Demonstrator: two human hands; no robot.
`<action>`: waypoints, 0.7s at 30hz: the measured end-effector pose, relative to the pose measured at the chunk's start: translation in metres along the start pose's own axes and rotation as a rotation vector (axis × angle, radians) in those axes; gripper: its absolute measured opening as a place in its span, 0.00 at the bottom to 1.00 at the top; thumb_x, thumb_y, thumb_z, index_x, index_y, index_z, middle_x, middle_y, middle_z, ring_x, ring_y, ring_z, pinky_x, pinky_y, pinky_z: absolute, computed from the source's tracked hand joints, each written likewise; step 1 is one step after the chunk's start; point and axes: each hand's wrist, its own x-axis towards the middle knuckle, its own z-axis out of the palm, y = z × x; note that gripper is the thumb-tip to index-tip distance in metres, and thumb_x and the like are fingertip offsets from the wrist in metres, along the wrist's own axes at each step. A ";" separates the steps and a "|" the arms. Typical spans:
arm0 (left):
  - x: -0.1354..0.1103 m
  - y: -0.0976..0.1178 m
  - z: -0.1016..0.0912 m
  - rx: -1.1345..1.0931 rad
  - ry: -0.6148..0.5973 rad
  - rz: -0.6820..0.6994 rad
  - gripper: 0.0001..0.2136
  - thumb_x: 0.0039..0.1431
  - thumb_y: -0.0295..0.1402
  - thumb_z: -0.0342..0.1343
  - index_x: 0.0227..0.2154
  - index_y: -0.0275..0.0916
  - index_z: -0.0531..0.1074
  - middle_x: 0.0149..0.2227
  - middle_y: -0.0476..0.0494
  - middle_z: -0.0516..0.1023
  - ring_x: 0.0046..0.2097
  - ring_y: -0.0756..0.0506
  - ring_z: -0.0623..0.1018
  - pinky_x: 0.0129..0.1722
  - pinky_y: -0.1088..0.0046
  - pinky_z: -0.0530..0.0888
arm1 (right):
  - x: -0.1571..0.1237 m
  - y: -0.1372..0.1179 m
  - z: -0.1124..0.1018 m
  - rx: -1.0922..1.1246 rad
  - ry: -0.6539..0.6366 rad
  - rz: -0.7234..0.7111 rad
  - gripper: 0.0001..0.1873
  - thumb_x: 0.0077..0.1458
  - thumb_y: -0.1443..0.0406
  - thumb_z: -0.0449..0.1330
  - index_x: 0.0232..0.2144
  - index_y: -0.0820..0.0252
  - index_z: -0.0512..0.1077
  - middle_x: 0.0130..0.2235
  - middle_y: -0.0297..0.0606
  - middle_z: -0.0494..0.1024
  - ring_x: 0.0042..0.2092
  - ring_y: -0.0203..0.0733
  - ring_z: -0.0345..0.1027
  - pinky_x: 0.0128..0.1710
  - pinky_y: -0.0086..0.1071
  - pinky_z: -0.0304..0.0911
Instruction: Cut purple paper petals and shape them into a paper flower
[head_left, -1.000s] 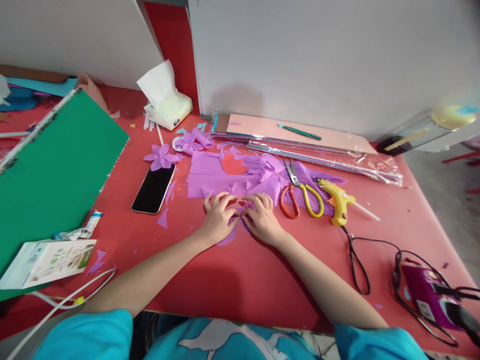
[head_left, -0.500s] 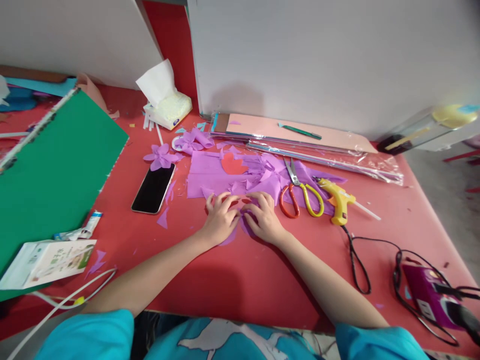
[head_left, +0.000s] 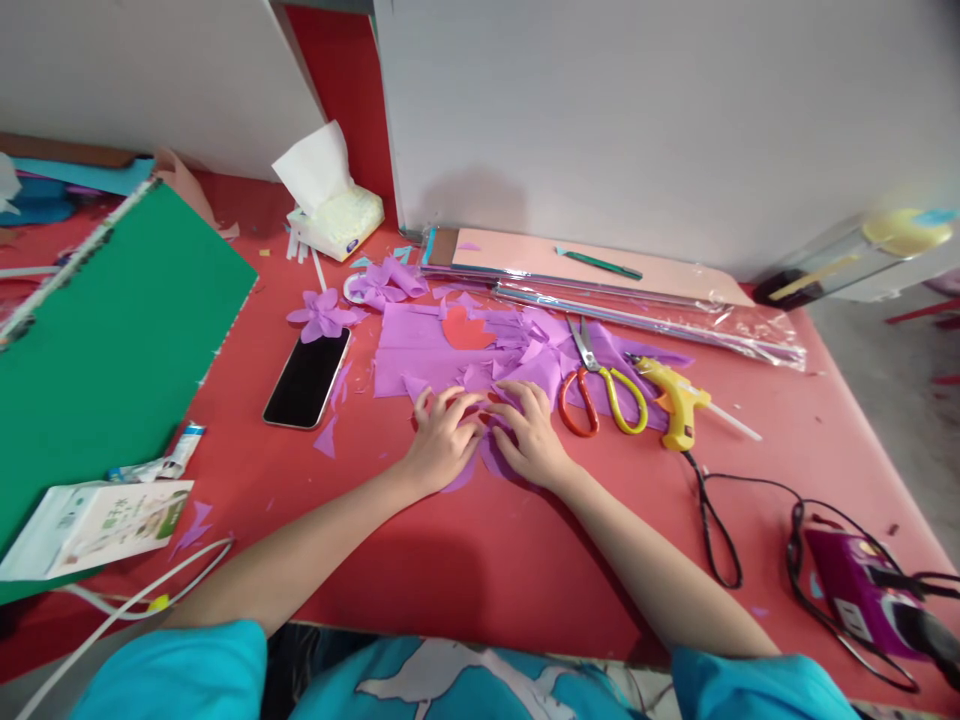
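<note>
My left hand [head_left: 441,435] and my right hand [head_left: 531,432] rest side by side on the red table [head_left: 465,560], fingers curled and pressing down on a small purple paper piece [head_left: 491,455] between them. Most of that piece is hidden under my fingers. Just beyond my hands lies a pile of purple paper sheets and offcuts [head_left: 480,350] with a red cut-out shape [head_left: 463,329] on top. A finished purple paper flower [head_left: 322,313] sits to the left of the pile.
Scissors [head_left: 600,385] and a yellow glue gun [head_left: 675,400] lie right of my hands, its cable [head_left: 712,520] running to a purple power strip [head_left: 855,590]. A phone [head_left: 307,377], green board [head_left: 105,340], tissue pack [head_left: 334,215] and wrapped paper sheets [head_left: 600,275] surround the area.
Both hands have shifted slightly and pressed closer together on the purple piece; my fingers have flattened a little. Nothing else has moved.
</note>
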 end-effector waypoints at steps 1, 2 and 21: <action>0.000 0.000 0.000 -0.006 -0.003 -0.008 0.09 0.58 0.31 0.49 0.26 0.40 0.73 0.48 0.43 0.70 0.53 0.39 0.63 0.52 0.48 0.52 | -0.001 0.001 -0.001 0.028 0.027 -0.003 0.11 0.50 0.69 0.52 0.37 0.61 0.69 0.50 0.47 0.62 0.51 0.51 0.52 0.51 0.48 0.51; 0.000 0.000 0.000 -0.012 -0.007 -0.016 0.09 0.57 0.31 0.49 0.26 0.40 0.73 0.49 0.43 0.70 0.53 0.38 0.63 0.52 0.48 0.52 | -0.003 0.003 -0.002 0.046 0.042 -0.006 0.09 0.49 0.70 0.53 0.34 0.61 0.69 0.48 0.46 0.62 0.51 0.51 0.53 0.50 0.48 0.52; 0.002 -0.004 -0.004 -0.090 -0.131 -0.082 0.05 0.53 0.27 0.52 0.25 0.39 0.71 0.50 0.43 0.68 0.54 0.39 0.61 0.52 0.48 0.53 | -0.003 0.011 -0.010 0.018 -0.080 -0.071 0.03 0.51 0.65 0.57 0.29 0.59 0.71 0.49 0.44 0.64 0.51 0.51 0.53 0.51 0.49 0.51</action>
